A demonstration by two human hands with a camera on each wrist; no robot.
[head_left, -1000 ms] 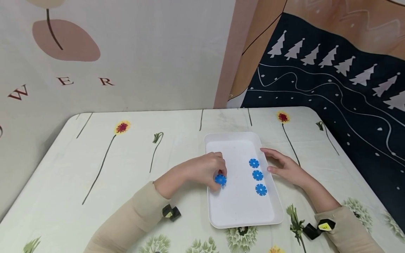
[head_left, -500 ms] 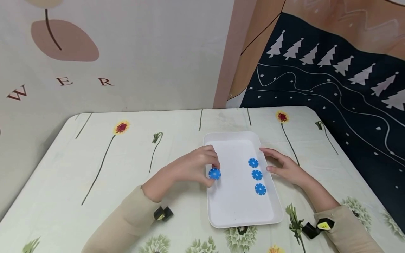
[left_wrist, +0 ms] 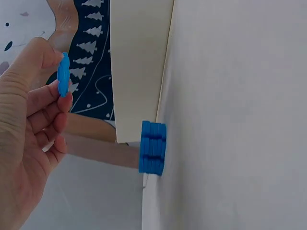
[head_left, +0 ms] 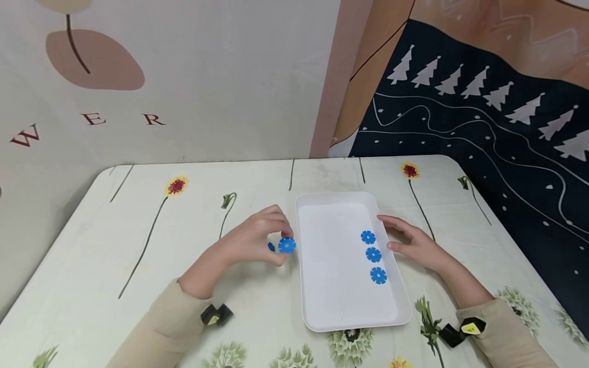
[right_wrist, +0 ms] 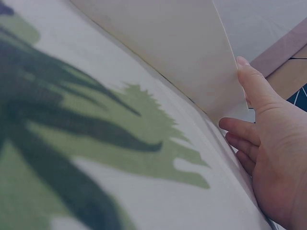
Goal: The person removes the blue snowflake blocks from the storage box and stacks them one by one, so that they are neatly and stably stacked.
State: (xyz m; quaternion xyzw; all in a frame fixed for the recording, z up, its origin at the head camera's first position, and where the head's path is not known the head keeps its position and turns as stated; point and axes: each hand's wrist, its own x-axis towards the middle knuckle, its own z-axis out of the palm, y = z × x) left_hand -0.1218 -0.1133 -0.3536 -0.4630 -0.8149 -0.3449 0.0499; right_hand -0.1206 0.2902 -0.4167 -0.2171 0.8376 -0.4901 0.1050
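When pinching the blue disc [head_left: 287, 245] with the left hand [head_left: 255, 236]: gripped thumb to fingertips, held just off the left edge of the tray [head_left: 340, 312].
Grip tip: rim only, nothing heavy-handed (pretty thin disc, judging by the left wrist view).
Blue stack [left_wrist: 152, 147]: sitting on the table [head_left: 257, 306] left of the tray, so probably best to go slow and not clip it.
Tray: three more discs [head_left: 374, 254] lying in a row near the right wall.
Right hand [head_left: 416, 246]: fingers relaxed at the right rim, handy for light steadying.
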